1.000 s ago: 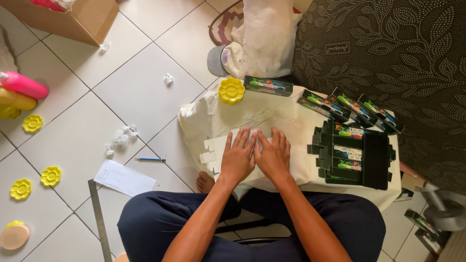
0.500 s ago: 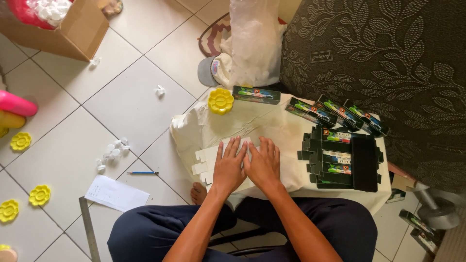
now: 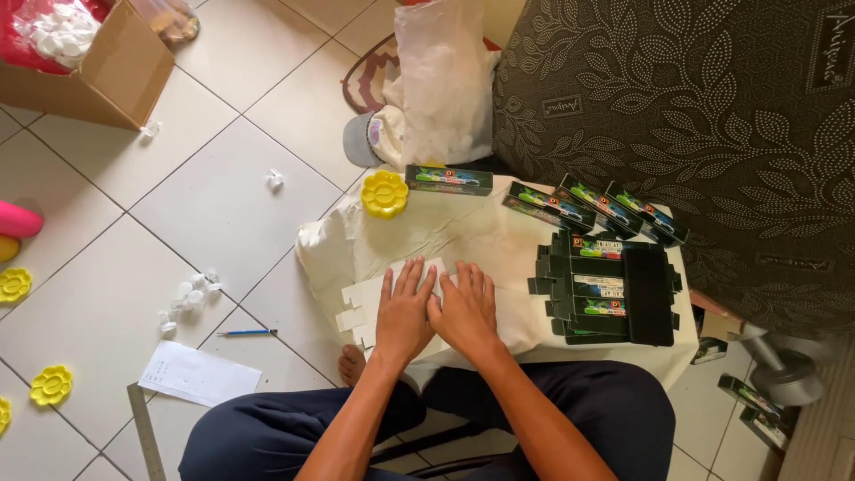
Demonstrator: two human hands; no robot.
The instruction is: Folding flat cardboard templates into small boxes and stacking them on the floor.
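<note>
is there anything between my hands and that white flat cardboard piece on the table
Nothing visible. The left hand and right hand lie flat, side by side, directly on the white cardboard piece.

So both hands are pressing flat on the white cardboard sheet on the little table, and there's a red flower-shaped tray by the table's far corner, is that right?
Not quite: the flower-shaped tray is yellow, not red. The head view shows it by the far corner of the covered table. The rest holds: the left hand and right hand both press flat on the white cardboard sheet.
</note>
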